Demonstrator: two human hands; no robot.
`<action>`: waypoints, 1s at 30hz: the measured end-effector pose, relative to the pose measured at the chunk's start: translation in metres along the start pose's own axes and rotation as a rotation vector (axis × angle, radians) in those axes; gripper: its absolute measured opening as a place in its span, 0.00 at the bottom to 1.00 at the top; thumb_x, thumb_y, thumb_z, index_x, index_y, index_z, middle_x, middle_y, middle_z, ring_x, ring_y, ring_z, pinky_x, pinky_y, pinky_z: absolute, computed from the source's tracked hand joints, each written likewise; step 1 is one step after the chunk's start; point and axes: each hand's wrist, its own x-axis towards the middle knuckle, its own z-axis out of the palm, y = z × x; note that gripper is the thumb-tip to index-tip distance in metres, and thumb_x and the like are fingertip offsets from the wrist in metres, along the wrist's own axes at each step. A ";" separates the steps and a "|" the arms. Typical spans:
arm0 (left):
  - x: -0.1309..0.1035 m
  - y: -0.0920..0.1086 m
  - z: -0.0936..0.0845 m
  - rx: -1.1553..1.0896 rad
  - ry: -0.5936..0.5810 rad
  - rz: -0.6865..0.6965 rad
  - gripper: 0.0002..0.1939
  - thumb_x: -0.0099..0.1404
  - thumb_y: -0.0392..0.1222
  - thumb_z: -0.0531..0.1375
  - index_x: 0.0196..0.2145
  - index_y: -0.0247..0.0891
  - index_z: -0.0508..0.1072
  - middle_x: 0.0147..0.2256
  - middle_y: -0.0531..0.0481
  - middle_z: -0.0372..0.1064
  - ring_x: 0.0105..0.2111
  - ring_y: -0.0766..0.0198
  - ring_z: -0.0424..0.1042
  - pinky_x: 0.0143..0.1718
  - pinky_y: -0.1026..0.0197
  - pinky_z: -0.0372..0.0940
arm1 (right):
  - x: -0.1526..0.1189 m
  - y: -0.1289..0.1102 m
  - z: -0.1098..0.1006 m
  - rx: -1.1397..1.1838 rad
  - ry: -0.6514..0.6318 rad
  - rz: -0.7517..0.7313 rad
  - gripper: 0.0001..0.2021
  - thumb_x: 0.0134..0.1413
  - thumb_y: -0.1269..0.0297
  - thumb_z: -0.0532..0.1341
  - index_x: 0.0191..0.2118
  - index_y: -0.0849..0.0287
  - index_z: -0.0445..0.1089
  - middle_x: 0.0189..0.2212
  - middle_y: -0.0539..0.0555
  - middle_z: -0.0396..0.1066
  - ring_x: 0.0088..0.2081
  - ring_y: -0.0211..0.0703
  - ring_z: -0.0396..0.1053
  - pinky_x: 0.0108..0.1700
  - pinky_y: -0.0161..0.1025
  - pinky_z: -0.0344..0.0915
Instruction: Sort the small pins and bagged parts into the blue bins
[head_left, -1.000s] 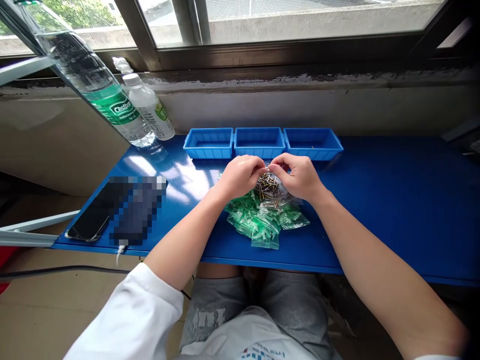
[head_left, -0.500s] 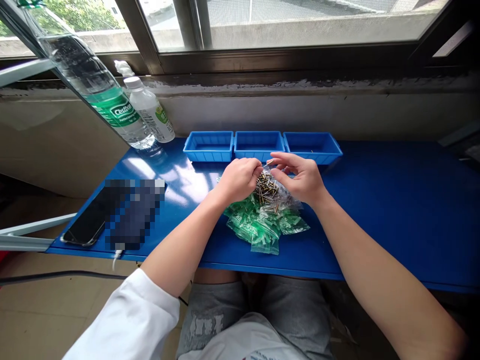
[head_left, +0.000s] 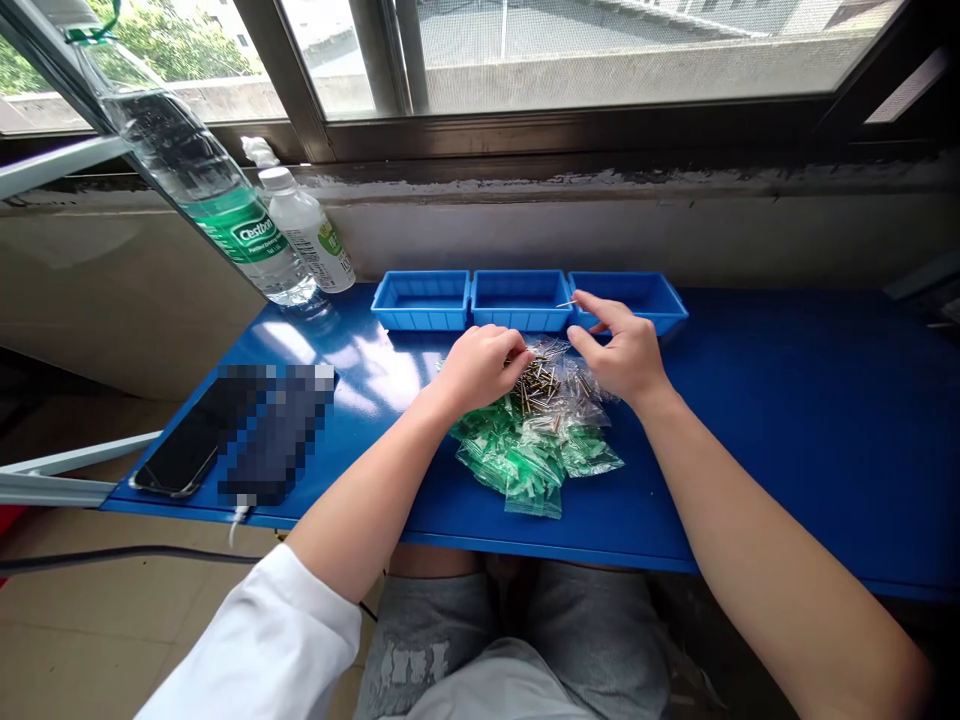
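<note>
My right hand [head_left: 621,350] is raised at the front of the right-hand blue bin [head_left: 667,322], its thumb apart from its forefinger. A thin silver screw [head_left: 565,304] sticks out to the left from its fingertips. My left hand [head_left: 486,368] is closed at the left edge of a heap of small dark and brass-coloured screws [head_left: 537,385]; what its curled fingers hold, if anything, is hidden. Under and around the screws lie clear plastic bags [head_left: 589,380] and green plastic bags [head_left: 534,490].
A middle blue bin [head_left: 520,320] and a left blue bin [head_left: 420,318] complete the row behind the heap. A large water bottle [head_left: 255,230] and a smaller bottle [head_left: 311,235] stand back left. A phone [head_left: 180,450] and a blurred dark object [head_left: 274,440] lie on the blue table [head_left: 787,430].
My right hand has moved right and away from my left hand, carrying the thin screw to the bins. My left hand stays by the heap. The view has shifted slightly.
</note>
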 end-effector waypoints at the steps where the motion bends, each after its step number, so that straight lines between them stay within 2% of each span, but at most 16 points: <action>1: -0.001 0.000 -0.001 -0.016 -0.022 0.019 0.07 0.73 0.40 0.62 0.36 0.38 0.77 0.37 0.44 0.79 0.41 0.53 0.76 0.44 0.53 0.65 | 0.001 0.005 0.000 -0.065 0.039 0.042 0.27 0.56 0.61 0.62 0.61 0.62 0.77 0.56 0.64 0.78 0.55 0.62 0.76 0.53 0.56 0.78; 4: -0.002 0.001 -0.003 -0.026 -0.110 0.091 0.06 0.70 0.41 0.64 0.40 0.36 0.80 0.41 0.43 0.80 0.44 0.51 0.75 0.46 0.51 0.67 | 0.004 0.017 0.000 -0.231 0.098 0.137 0.33 0.53 0.63 0.62 0.65 0.66 0.72 0.60 0.68 0.74 0.63 0.67 0.69 0.64 0.63 0.69; 7: -0.002 0.002 -0.004 -0.023 -0.170 0.127 0.09 0.70 0.40 0.64 0.43 0.35 0.82 0.44 0.42 0.80 0.45 0.49 0.74 0.49 0.48 0.68 | 0.004 0.026 0.002 -0.316 0.074 0.195 0.38 0.50 0.62 0.64 0.68 0.70 0.67 0.67 0.72 0.66 0.70 0.72 0.59 0.70 0.67 0.59; 9: -0.001 0.002 -0.004 -0.033 -0.189 0.123 0.10 0.70 0.39 0.63 0.44 0.35 0.83 0.45 0.42 0.80 0.46 0.49 0.74 0.50 0.47 0.68 | 0.003 0.031 0.005 -0.336 0.031 0.228 0.39 0.49 0.61 0.66 0.68 0.69 0.66 0.70 0.73 0.59 0.72 0.76 0.52 0.70 0.72 0.54; 13: 0.000 0.005 -0.004 -0.069 -0.195 0.102 0.09 0.69 0.34 0.63 0.43 0.36 0.84 0.43 0.44 0.81 0.47 0.50 0.75 0.50 0.48 0.69 | -0.001 0.038 0.009 -0.318 -0.030 0.241 0.33 0.50 0.55 0.68 0.61 0.63 0.71 0.74 0.73 0.51 0.73 0.83 0.45 0.67 0.79 0.53; 15: 0.000 0.006 -0.004 -0.089 -0.190 0.116 0.09 0.68 0.32 0.63 0.42 0.37 0.84 0.42 0.45 0.82 0.46 0.51 0.77 0.49 0.50 0.70 | -0.002 0.038 0.010 -0.307 -0.024 0.226 0.31 0.50 0.54 0.68 0.59 0.62 0.73 0.74 0.73 0.51 0.72 0.83 0.46 0.66 0.78 0.53; 18: 0.000 0.005 -0.001 -0.095 -0.176 0.158 0.08 0.68 0.32 0.64 0.41 0.38 0.84 0.41 0.45 0.82 0.44 0.53 0.78 0.48 0.50 0.69 | -0.002 0.033 0.009 -0.305 0.009 0.175 0.27 0.52 0.54 0.68 0.56 0.61 0.74 0.71 0.72 0.57 0.70 0.79 0.51 0.66 0.76 0.56; 21: 0.000 0.002 0.002 -0.088 -0.150 0.193 0.07 0.69 0.31 0.65 0.38 0.39 0.84 0.38 0.46 0.82 0.41 0.54 0.79 0.48 0.51 0.69 | -0.002 0.022 0.008 -0.308 0.035 0.112 0.21 0.53 0.57 0.67 0.51 0.59 0.77 0.66 0.71 0.64 0.67 0.75 0.57 0.66 0.73 0.59; 24: 0.000 -0.002 0.005 -0.085 -0.112 0.222 0.08 0.70 0.31 0.64 0.37 0.39 0.84 0.36 0.47 0.81 0.39 0.56 0.79 0.47 0.53 0.68 | -0.002 0.010 0.008 -0.294 0.071 0.070 0.16 0.54 0.61 0.66 0.48 0.59 0.78 0.64 0.70 0.67 0.66 0.73 0.59 0.66 0.70 0.60; 27: -0.001 -0.005 0.006 -0.076 -0.040 0.219 0.09 0.70 0.30 0.63 0.37 0.40 0.84 0.34 0.47 0.80 0.39 0.57 0.78 0.46 0.54 0.69 | -0.003 -0.001 0.008 -0.224 0.088 0.025 0.13 0.55 0.62 0.65 0.45 0.58 0.78 0.60 0.68 0.71 0.65 0.72 0.62 0.65 0.70 0.62; 30: -0.002 -0.007 0.008 -0.115 0.086 0.193 0.07 0.71 0.34 0.64 0.38 0.41 0.84 0.35 0.47 0.80 0.39 0.58 0.78 0.43 0.57 0.70 | -0.006 -0.011 0.008 -0.079 0.000 -0.086 0.11 0.56 0.60 0.64 0.43 0.56 0.79 0.52 0.65 0.77 0.59 0.67 0.70 0.59 0.66 0.70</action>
